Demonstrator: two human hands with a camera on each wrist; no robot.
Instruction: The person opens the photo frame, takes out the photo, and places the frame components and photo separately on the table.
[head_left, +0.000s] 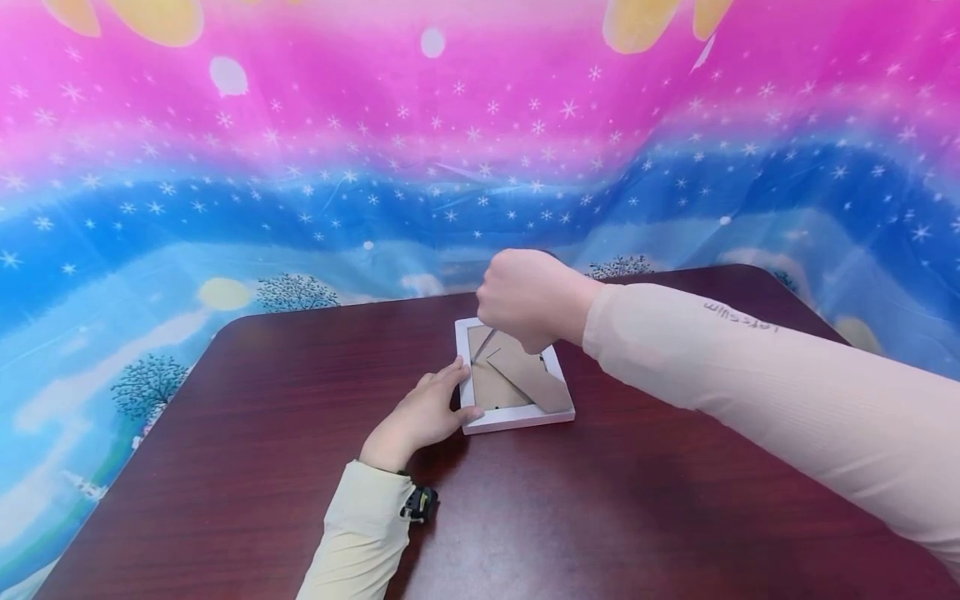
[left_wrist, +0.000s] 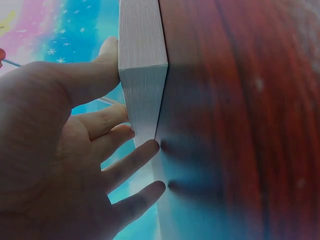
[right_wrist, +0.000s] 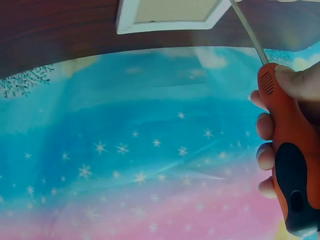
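A white picture frame [head_left: 489, 423] lies back side up on the table, its brown backing board [head_left: 501, 393] and fold-out stand [head_left: 534, 382] showing. My left hand [head_left: 422, 414] rests at the frame's left side, thumb near the front corner. In the left wrist view its spread, mostly straight fingers [left_wrist: 131, 164] touch the frame's edge [left_wrist: 144, 95]. My right hand [head_left: 531, 293] is above the frame and grips an orange-and-black screwdriver [right_wrist: 284, 125]. The tilted metal shaft [head_left: 485, 343] reaches down to the inner left edge of the frame; the handle is hidden in the head view.
The dark reddish wooden table [head_left: 255, 433] spreads around the frame. Behind and beside it hangs a pink and blue cloth [head_left: 360, 150] with snowflakes and trees. A small black device [head_left: 420, 504] is strapped to my left wrist.
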